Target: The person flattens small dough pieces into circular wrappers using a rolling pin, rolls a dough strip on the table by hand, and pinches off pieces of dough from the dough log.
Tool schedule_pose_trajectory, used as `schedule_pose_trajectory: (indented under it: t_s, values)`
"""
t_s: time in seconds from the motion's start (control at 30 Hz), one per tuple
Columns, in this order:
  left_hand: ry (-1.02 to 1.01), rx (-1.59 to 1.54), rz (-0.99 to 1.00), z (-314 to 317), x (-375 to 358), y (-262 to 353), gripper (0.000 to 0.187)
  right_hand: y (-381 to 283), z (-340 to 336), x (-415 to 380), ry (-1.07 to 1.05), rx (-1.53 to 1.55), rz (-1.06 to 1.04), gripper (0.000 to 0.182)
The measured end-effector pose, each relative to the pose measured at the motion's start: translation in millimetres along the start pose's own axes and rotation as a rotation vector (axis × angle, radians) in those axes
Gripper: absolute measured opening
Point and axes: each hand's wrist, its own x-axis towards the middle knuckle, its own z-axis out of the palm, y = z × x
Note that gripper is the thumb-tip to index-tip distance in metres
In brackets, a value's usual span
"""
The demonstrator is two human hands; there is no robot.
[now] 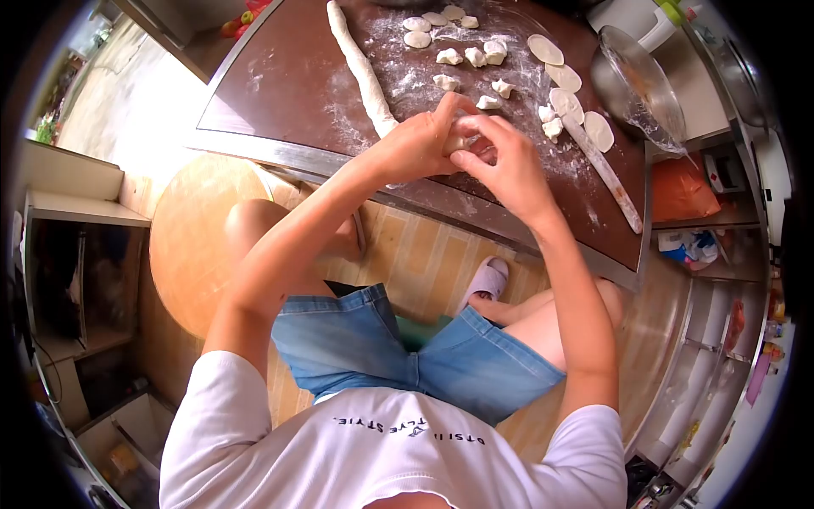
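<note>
My left hand [424, 142] and my right hand [510, 163] meet above the near edge of the brown table, fingers bent inward. Between their fingertips is a pale piece of dough [462, 142], mostly hidden, so its exact shape cannot be made out. A long floury dough rope [363, 75] runs away from my left wrist. Beyond my hands lie several small dough lumps [475, 57]. To the right, flat round dough wrappers [566, 104] form a row, with a floury rolling pin [604, 174] slanting beside them.
A metal bowl [632, 81] with some contents stands at the table's right edge. More wrappers [417, 40] lie at the back of the floured table [280, 93]. A round wooden stool [199, 237] is at lower left, and shelves [708, 339] line the right side.
</note>
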Motion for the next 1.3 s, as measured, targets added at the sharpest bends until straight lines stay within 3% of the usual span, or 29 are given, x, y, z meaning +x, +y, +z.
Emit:
schedule_pose_trajectory:
  t_s: [0.17,0.2,0.33,0.43,0.6,0.73,0.83,0.87,0.9,0.97,1.0,1.1,1.13,1.17,1.23,1.3]
  values:
    - [-0.06,0.291,-0.198,-12,-6,25,0.042,0,-1,-3,0.057,0.275,0.1,0.019]
    - [-0.098,0.354,-0.253,-12,-6,32,0.038,-10,-7,-5,0.065,0.238,0.073,0.019]
    - [-0.021,0.042,-0.177,-14,-1,48,0.034,-32,-23,-15,0.067,0.019,-0.157,0.026]
    - [-0.098,0.113,-0.218,-12,3,45,0.036,-24,-21,-14,0.048,0.002,-0.116,0.026]
    - [0.068,0.284,-0.174,6,9,47,0.022,-27,-15,-13,0.117,-0.139,-0.016,0.022]
    - [0.061,0.545,-0.233,19,14,46,0.019,-27,-14,-16,0.119,-0.229,0.089,0.019]
    - [-0.031,0.462,-0.175,14,13,39,0.02,-48,-25,-20,-0.174,0.643,0.455,0.018]
    - [-0.06,0.494,-0.184,26,16,22,0.018,-68,-27,-25,-0.228,0.688,0.322,0.018]
    - [-0.091,0.403,-0.276,20,12,30,0.025,-76,-38,-23,-0.07,0.584,0.287,0.018]
    - [-0.039,0.315,-0.231,12,10,32,0.037,-34,-56,-19,0.255,0.014,0.159,0.02]
    - [-0.071,0.217,-0.227,8,7,26,0.047,-18,-64,-22,0.199,-0.357,0.149,0.024]
    - [-0.125,0.052,-0.207,-3,1,25,0.05,8,-51,-29,0.251,-0.703,-0.23,0.026]
    - [-0.121,0.016,-0.204,-2,0,24,0.055,-3,-39,-25,0.206,-0.537,-0.223,0.028]
    - [-0.092,-0.013,-0.184,2,-5,21,0.054,-18,-26,-22,0.082,-0.212,-0.063,0.029]
    - [-0.017,-0.06,-0.12,6,-5,15,0.054,-8,2,-16,0.025,0.064,0.054,0.028]
    - [-0.04,0.05,-0.109,-1,-8,15,0.053,-4,7,-10,0.004,-0.041,0.029,0.022]
